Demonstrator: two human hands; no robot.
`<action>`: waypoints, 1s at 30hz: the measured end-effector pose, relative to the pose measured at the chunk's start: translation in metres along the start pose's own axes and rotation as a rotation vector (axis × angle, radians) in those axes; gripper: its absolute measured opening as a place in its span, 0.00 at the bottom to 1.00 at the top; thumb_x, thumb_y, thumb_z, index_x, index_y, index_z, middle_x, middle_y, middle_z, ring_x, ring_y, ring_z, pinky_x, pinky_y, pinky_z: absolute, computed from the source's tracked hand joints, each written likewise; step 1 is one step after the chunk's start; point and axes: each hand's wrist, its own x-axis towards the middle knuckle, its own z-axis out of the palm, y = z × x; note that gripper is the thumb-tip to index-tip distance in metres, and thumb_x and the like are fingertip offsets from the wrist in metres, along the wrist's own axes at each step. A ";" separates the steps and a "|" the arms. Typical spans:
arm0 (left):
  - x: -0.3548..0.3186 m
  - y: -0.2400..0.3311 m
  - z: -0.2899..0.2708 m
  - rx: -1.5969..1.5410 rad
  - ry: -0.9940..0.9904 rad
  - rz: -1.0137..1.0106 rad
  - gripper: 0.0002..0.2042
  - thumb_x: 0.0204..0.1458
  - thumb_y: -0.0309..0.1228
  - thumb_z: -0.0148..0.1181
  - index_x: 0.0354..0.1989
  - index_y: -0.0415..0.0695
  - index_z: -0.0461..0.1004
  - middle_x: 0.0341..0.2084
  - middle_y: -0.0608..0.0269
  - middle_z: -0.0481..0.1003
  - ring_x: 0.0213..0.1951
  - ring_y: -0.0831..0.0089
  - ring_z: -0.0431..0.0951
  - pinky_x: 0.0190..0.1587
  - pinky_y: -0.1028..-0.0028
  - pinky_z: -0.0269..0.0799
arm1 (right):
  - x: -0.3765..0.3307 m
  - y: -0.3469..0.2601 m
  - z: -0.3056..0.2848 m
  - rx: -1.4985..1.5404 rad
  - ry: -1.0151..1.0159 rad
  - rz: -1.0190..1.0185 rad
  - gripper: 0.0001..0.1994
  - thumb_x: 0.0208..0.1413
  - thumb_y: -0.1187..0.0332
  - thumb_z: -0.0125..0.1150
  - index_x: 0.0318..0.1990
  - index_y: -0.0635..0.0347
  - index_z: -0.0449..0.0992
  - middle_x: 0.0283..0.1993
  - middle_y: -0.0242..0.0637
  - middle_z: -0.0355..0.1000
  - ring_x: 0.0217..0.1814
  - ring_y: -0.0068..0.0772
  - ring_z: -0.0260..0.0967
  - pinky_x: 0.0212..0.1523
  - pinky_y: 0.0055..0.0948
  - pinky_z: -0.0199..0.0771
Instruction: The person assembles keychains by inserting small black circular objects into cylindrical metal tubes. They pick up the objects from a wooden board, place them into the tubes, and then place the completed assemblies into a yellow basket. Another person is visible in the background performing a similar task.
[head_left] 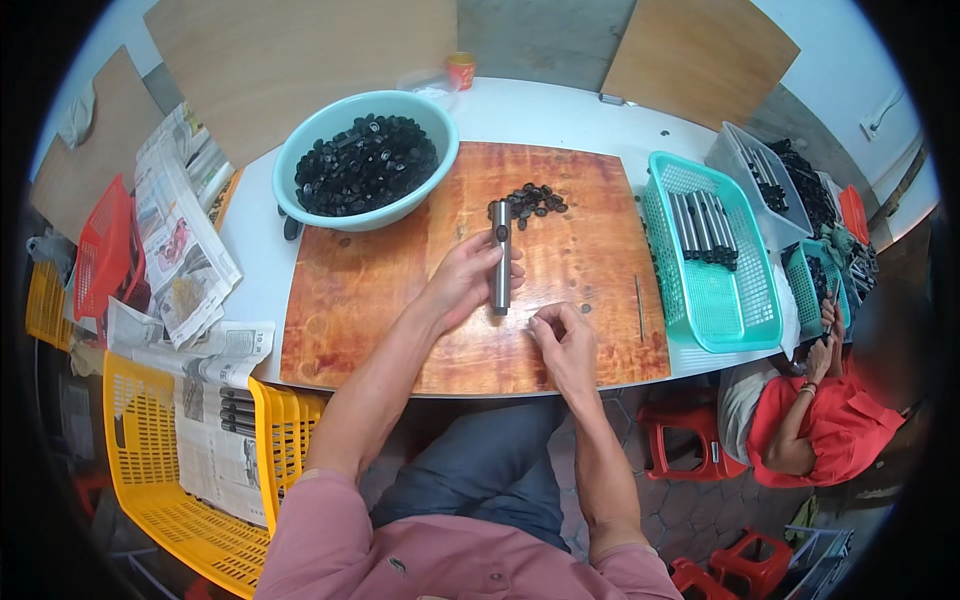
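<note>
My left hand [468, 278] is closed around a silver metal tube [502, 262] with dark ends, held upright over the wooden board [400, 340]. A dark round spot shows near the tube's top. Just to the right of its lower end, my right hand [566, 348] is pinched, fingertips together and apart from the tube; anything between them is too small to make out. Beyond the tube lies a small heap of black oval plastic pieces [540, 200]. A light green basin [440, 180] at the far left of the board holds many similar black pieces [365, 165].
Right of the board stands a turquoise basket [735, 305] with several silver tubes [705, 225]; a thin rod [640, 308] lies on the board's right side. A yellow crate [150, 470] lined with newspaper sits at lower left. A person in red [825, 425] works at the right, near red stools [685, 440].
</note>
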 end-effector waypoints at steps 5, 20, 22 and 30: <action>0.001 0.001 -0.001 0.000 -0.017 -0.007 0.18 0.65 0.28 0.57 0.60 0.38 0.64 0.47 0.52 0.75 0.45 0.61 0.82 0.51 0.59 0.84 | 0.000 -0.001 -0.001 0.011 -0.004 -0.015 0.05 0.56 0.73 0.66 0.34 0.67 0.78 0.31 0.42 0.73 0.30 0.34 0.73 0.34 0.33 0.72; 0.002 0.000 -0.002 0.007 0.036 0.109 0.16 0.65 0.29 0.57 0.59 0.40 0.66 0.45 0.57 0.75 0.43 0.65 0.81 0.49 0.62 0.83 | 0.003 -0.004 0.001 -0.111 -0.042 -0.090 0.06 0.54 0.72 0.65 0.33 0.66 0.77 0.31 0.45 0.74 0.33 0.43 0.73 0.36 0.38 0.72; 0.007 -0.001 -0.011 -0.039 0.097 0.164 0.16 0.67 0.31 0.55 0.59 0.40 0.67 0.43 0.58 0.75 0.40 0.68 0.80 0.45 0.65 0.82 | 0.014 -0.009 -0.004 -0.145 -0.172 -0.042 0.06 0.55 0.71 0.64 0.34 0.66 0.77 0.32 0.45 0.75 0.34 0.44 0.74 0.38 0.39 0.73; 0.009 0.005 -0.011 -0.126 0.130 0.172 0.20 0.71 0.40 0.48 0.64 0.42 0.66 0.40 0.60 0.73 0.38 0.71 0.74 0.43 0.70 0.75 | 0.132 -0.009 0.004 -0.341 -0.028 -0.189 0.10 0.57 0.71 0.63 0.43 0.67 0.80 0.43 0.49 0.77 0.44 0.52 0.76 0.47 0.44 0.76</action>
